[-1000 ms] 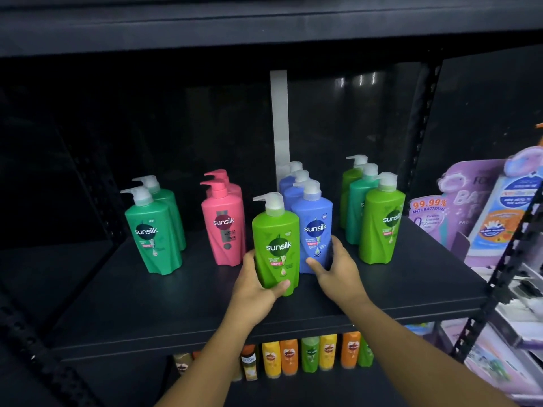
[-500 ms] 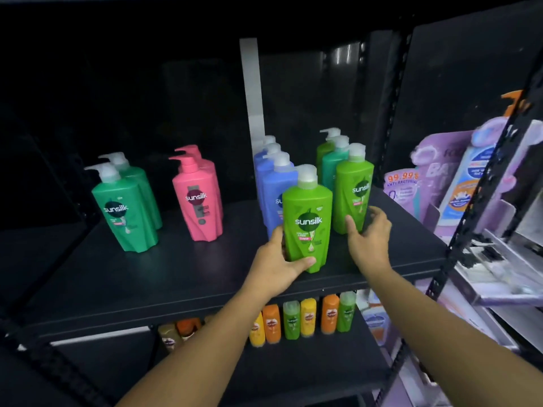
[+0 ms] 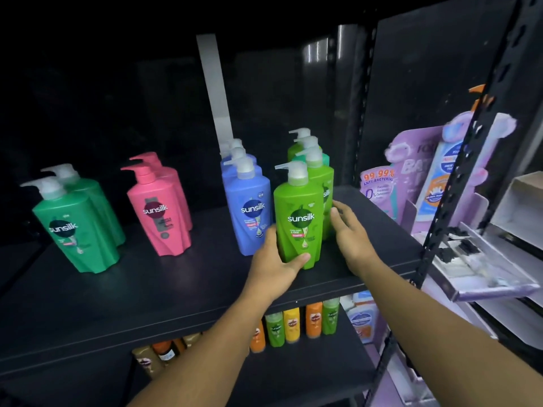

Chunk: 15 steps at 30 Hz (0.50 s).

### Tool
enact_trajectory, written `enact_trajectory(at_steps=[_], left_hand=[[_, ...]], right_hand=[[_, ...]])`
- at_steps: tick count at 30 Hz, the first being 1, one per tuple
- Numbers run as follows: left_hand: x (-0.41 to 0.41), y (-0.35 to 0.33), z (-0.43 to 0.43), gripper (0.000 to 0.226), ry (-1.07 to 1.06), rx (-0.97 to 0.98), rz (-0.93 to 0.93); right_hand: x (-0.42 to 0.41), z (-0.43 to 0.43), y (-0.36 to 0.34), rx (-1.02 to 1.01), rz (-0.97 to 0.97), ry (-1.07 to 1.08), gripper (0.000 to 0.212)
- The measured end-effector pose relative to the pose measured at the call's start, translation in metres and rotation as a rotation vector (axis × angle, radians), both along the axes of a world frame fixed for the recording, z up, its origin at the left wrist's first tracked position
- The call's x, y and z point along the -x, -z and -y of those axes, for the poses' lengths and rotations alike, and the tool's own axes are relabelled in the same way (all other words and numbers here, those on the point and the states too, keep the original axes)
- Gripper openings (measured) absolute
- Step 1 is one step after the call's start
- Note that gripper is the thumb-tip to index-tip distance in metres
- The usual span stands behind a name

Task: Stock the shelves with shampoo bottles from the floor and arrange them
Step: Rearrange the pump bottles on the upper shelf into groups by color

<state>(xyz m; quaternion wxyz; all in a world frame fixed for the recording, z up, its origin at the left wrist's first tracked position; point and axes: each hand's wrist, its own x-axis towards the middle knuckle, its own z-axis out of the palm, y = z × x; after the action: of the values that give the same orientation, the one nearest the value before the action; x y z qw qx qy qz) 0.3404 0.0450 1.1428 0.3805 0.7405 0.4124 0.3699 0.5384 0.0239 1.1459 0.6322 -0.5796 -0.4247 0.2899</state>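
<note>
The lime bottle stands upright on the shelf, close to its front edge and towards the right end, with its label facing out and its pump spout pointing left. The left hand grips it low on its left side, the fingers wrapped behind and the thumb pressed across the bottom of the front. The right hand is spread with nearly straight fingers along the bottle's right side and holds nothing. I cannot tell whether its fingertips touch this bottle or the one behind. Just behind stands the green row, running back towards the rear of the shelf. Just beside it on the left, blue bottles form a second row, with a white strip rising behind them. Further left, near the middle, stand two pink bottles, and near the left end two dark green bottles, all upright. Under the front edge, small bottles in orange, green and yellow line a lower shelf. Beyond the right end a perforated post slants up, with a purple display behind it.
</note>
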Motion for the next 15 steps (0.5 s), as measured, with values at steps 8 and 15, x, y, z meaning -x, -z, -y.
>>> enact_trajectory(at_steps=[8,15], left_hand=[[0.004,0.001,-0.001,0.072,0.014,0.034,-0.038],[0.006,0.001,-0.004,0.066,0.016,0.041,-0.05]], right_hand=[[-0.01,-0.014,-0.016,-0.053,0.076,0.106,0.029],[-0.041,-0.053,-0.049,0.044,-0.002,-0.084,0.068]])
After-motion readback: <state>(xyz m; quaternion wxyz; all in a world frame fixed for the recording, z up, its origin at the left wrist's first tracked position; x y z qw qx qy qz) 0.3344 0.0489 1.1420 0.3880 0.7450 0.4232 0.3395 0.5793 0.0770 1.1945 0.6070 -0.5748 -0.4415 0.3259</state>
